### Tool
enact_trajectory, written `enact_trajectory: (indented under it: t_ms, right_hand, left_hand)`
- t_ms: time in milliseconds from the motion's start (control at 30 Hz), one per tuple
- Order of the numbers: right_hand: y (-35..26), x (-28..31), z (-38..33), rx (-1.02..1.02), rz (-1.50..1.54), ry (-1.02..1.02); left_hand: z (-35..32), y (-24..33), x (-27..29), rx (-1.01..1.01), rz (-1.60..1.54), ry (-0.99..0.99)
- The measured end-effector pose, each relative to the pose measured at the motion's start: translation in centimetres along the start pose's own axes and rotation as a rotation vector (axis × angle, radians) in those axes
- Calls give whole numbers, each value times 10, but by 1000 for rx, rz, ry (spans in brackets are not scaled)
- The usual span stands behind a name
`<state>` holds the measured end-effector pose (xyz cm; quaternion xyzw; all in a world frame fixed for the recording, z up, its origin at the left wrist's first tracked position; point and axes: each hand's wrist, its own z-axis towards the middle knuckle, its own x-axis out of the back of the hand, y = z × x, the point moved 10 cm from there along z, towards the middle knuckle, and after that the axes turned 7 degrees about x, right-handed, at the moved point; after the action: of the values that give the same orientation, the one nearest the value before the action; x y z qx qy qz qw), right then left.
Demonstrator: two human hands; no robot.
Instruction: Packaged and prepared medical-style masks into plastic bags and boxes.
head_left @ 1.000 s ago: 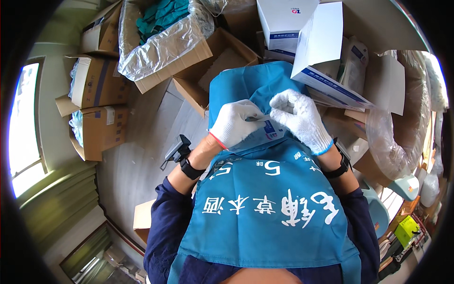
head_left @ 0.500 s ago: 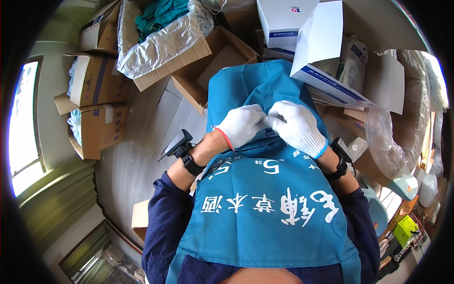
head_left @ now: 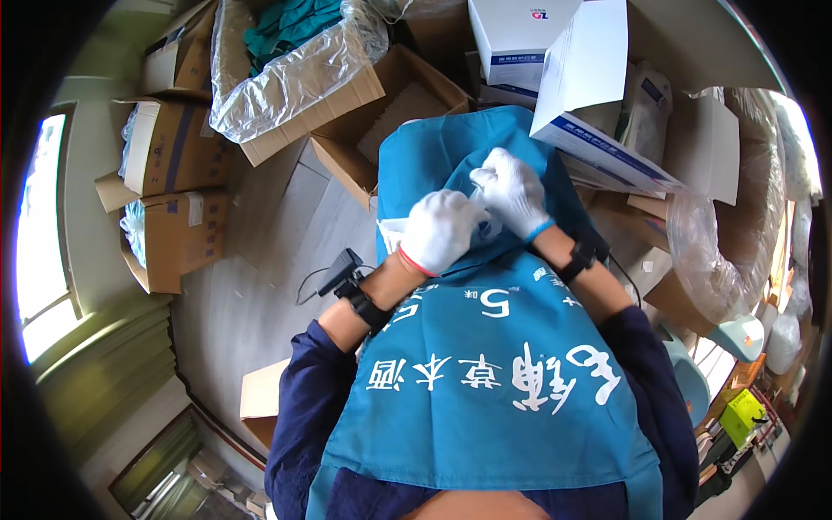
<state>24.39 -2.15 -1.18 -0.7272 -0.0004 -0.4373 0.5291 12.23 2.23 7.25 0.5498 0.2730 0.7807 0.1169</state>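
Lap-top blue cloth (head_left: 451,165), lengthwise away

Bright daylight from the window (head_left: 39,251) at left — sharp centre, edges bent and dark.

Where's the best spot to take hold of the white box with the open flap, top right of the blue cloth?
Probably the white box is best taken by its raised open flap edge or upper corner, coming from the lap side. Its far sides are crowded by other white boxes and clear plastic bags, and both gloved hands, left hand and right hand, already work beside it.
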Motion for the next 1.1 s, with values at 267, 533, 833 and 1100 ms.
enact_trajectory:
  t_ms: [267,533,833,1100]
  right_hand:
    - [49,-61,1,36,-542,-361]
    - [-22,-22,8,13,799,-351]
    - [-60,29,-2,145,435,-147]
    - [-81,22,6,340,164,-20]
  left_hand:
    - [-9,33,88,-62,-216,120]
    - [-9,-15,67,126,-192,131]
    - [0,-44,36,494,-390,1]
    - [11,-48,6,270,-36,-255]
